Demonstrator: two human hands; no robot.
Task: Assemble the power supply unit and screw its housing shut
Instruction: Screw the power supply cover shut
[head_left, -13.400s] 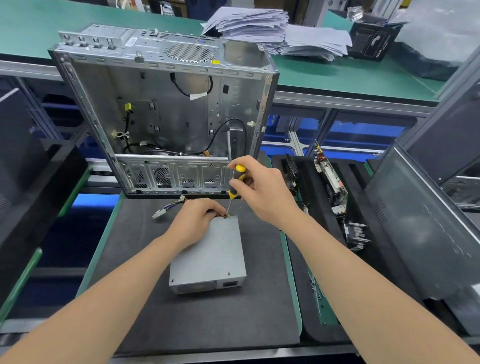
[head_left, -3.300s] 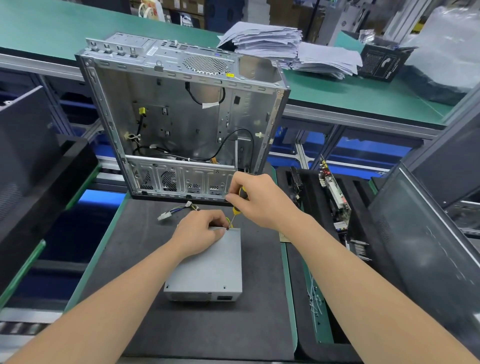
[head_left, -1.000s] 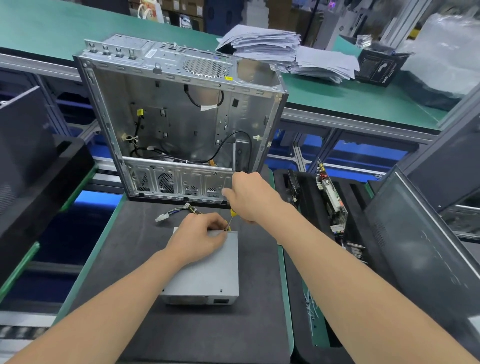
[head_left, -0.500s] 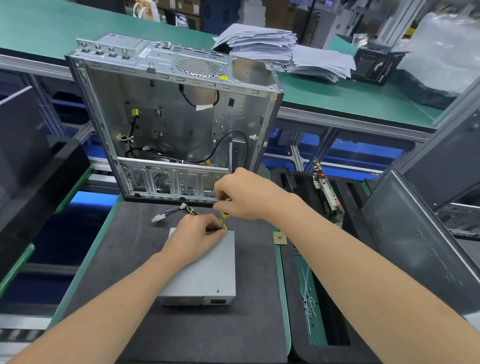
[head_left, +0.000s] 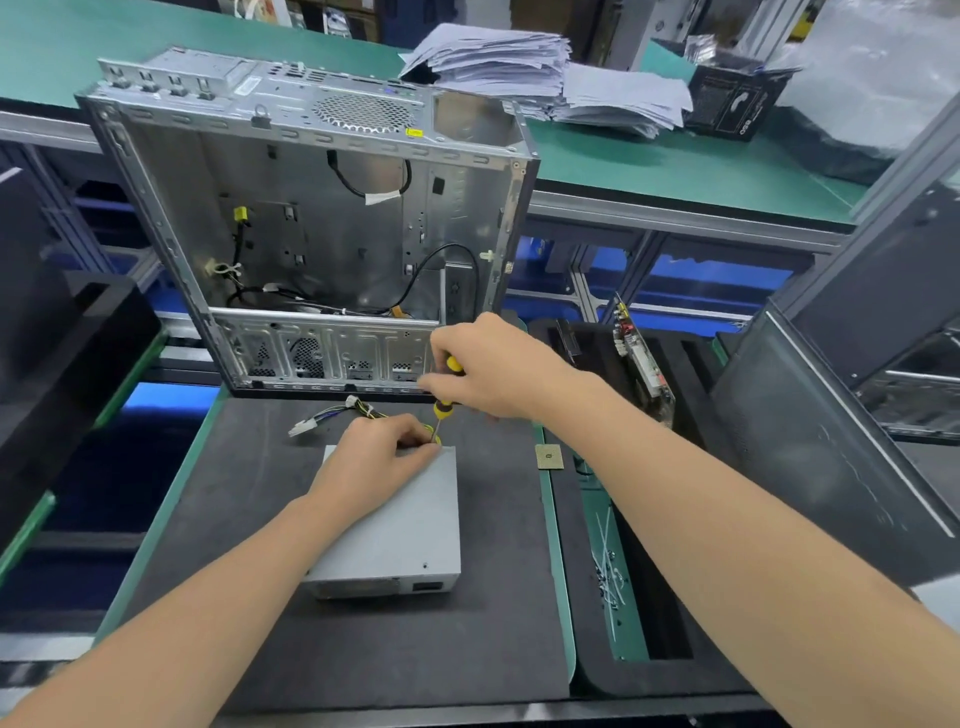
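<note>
While driving a screw at the far right corner: housing closed, fastening under way, judged not yet finished.
Wire bundle (head_left: 332, 418): trailing from the far edge onto the surface (head_left: 249, 519), white plug loose, connected to nothing.
Left hand (head_left: 371, 465): palm resting on the lid, fingers (head_left: 410, 435) curled and pinching round the screwdriver tip; screw itself hidden.
Power supply box (head_left: 410, 525): flat on the dark surface, just in front of the open computer case (head_left: 311, 218), lid seated.
Screwdriver (head_left: 445, 404): near upright, tip at the box's far right corner.
Right hand (head_left: 493, 371): wrapped round the yellow and black handle.
Left to do: probably seating this screw, then checking the other corners; dot near the near right corner either screw or empty hole, cannot tell.
</note>
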